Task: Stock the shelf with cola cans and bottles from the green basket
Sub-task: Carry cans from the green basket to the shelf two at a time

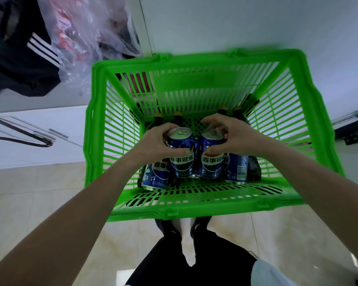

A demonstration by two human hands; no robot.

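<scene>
A bright green slatted plastic basket (194, 207) sits on a pale tiled floor (39, 195), against a white wall. Both bare hands reach down inside it. The left hand (155, 141) grips an upright blue aluminium cola can (181, 153), fingers curled round its top, and the right hand (234, 135) grips a second blue cola can (212, 155) just beside the first. More blue cans (155, 176) lie below them on the basket bottom. Dark bottles with yellowish caps (237, 109) stand at the far wall, perhaps four, though the hands hide part of them. A black striped garment (25, 65) and a clear plastic bag (83, 38) lie at upper left.
</scene>
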